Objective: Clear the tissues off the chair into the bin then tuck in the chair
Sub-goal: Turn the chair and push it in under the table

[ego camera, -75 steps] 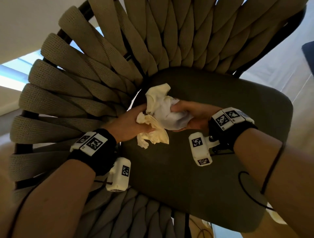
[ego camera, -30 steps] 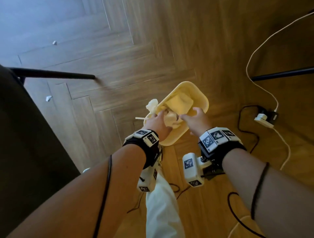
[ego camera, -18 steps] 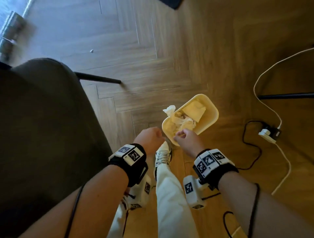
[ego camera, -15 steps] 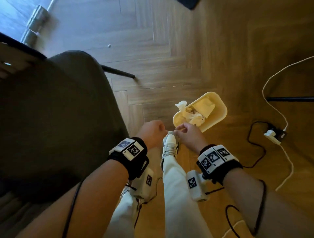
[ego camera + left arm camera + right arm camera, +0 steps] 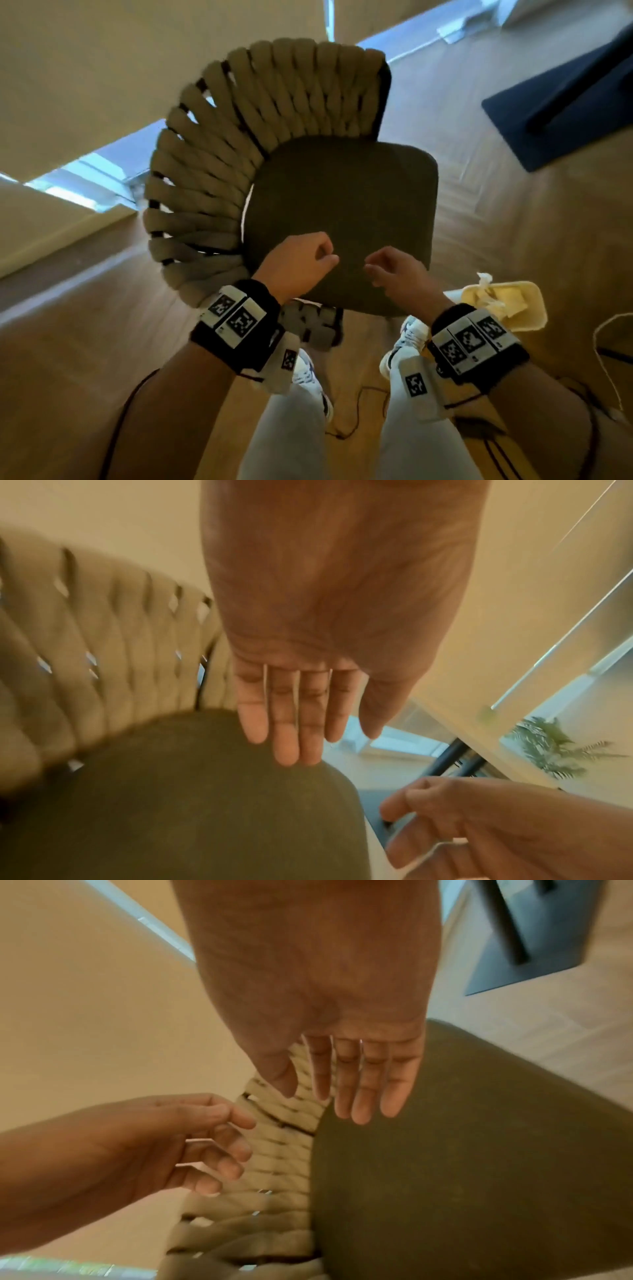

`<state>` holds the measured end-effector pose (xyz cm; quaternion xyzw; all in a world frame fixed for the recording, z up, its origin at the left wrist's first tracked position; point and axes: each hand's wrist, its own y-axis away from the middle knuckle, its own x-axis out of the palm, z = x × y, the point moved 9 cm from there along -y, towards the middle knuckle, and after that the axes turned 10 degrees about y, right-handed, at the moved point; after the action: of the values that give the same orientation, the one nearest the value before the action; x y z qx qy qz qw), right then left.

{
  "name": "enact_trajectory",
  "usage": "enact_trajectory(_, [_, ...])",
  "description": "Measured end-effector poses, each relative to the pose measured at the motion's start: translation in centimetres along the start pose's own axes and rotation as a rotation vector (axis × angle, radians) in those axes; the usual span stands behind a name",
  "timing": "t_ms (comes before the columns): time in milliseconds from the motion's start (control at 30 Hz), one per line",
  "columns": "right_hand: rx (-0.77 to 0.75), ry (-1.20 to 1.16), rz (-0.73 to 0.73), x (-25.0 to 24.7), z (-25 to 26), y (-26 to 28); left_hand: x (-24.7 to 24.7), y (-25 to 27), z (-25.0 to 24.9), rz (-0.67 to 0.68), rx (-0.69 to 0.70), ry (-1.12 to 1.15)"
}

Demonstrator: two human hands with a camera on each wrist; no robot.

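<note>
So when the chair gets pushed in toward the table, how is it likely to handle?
The chair probably slides rather than rolls: thin dark legs, no casters visible, on smooth wooden floor. Its slim frame and woven rope back suggest moderate weight. Pushed high on the back, it might tilt; the cushioned seat edge looks steadier.

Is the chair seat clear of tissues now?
Clear. The dark seat cushion shows bare; crumpled tissues sit in the yellow bin; both hands are empty.

The wooden floor (image 5: 85, 342) bears the chair (image 5: 342, 205), bin (image 5: 524, 308) and dark rug (image 5: 565, 113).
</note>
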<state>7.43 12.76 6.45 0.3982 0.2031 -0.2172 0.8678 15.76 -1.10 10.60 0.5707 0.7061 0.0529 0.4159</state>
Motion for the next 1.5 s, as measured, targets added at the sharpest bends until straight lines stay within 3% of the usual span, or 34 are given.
enact_trajectory(200, [-0.133, 0.142, 0.048, 8.0, 15.3, 3.0, -14.1, 13.8, 11.4, -0.201, -0.119, -0.073])
enact_trajectory(400, [-0.152, 0.151, 0.077, 15.0, 24.0, 1.6, -19.9, 20.3, 21.9, -0.29, -0.271, -0.044])
enact_trajectory(600, [-0.095, 0.096, 0.034, 19.8, 28.3, -3.5, -23.8, 19.3, 27.2, -0.287, -0.258, -0.024])
enact_trajectory(800, [0.076, -0.046, -0.04, 21.9, 31.6, -13.5, -31.8, 12.7, 30.9, -0.237, -0.229, -0.006])
enact_trajectory(933, [0.281, -0.104, -0.128, 23.6, 31.7, -16.7, -36.7, 8.0, 32.1, -0.179, -0.17, -0.034])
enact_trajectory(1100, [0.4, -0.094, -0.12, 24.9, 30.4, -17.7, -40.1, 1.3, 28.8, -0.015, 0.029, -0.209])
enact_trajectory(1266, [0.399, 0.003, -0.256, 25.6, 30.3, -16.6, -37.2, -6.2, 25.2, 0.239, 0.303, -0.527])
enact_trajectory(1400, [0.458, -0.082, -0.398, 24.9, 30.7, -15.1, -34.3, -10.8, 21.1, 0.335, 0.67, -0.805])
enact_trajectory(1500, [0.575, -0.17, -0.573, 24.6, 30.7, -13.1, -32.2, -12.4, 17.9, 0.409, 0.984, -0.884])
